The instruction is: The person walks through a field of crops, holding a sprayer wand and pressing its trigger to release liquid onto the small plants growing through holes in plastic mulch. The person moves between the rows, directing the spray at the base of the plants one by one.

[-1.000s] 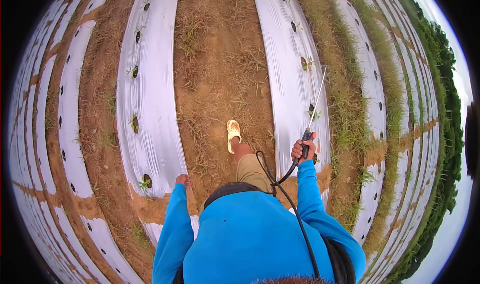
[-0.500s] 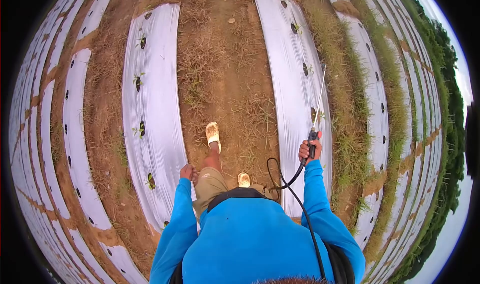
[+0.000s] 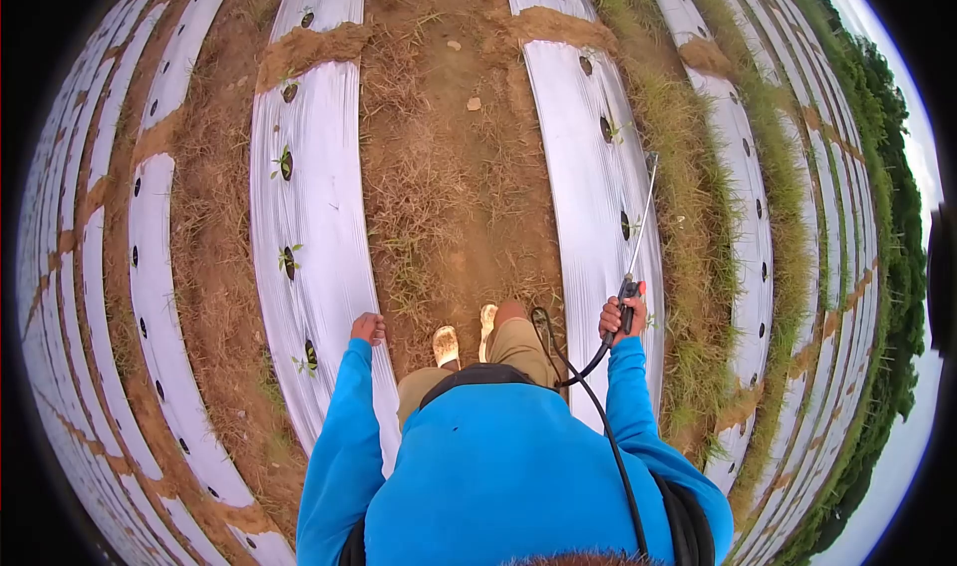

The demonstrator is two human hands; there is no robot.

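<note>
My right hand (image 3: 620, 321) is wrapped round the black handle of a sprayer wand (image 3: 641, 229). The wand's thin metal lance points forward and slightly right, over the right-hand strip of white plastic mulch (image 3: 588, 227). From the handle a black hose (image 3: 610, 421) loops beside my thigh and runs back over my right side. My left hand (image 3: 368, 328) hangs closed in a fist above the inner edge of the left mulch strip (image 3: 311, 197), with nothing visible in it. Small seedlings (image 3: 289, 261) stand in dark holes along that strip.
Between the strips lies a brown dirt path (image 3: 469, 207) with dry grass and a few stones. Soil bands (image 3: 314, 52) cross the mulch ahead. Tall grass (image 3: 688, 237) lines the right furrow. More mulch rows stretch out both ways, with trees (image 3: 887, 167) far right.
I have stepped forward, so the strips and soil bands have shifted toward me. My left hand has swung a little forward; my right hand still grips the sprayer wand.
</note>
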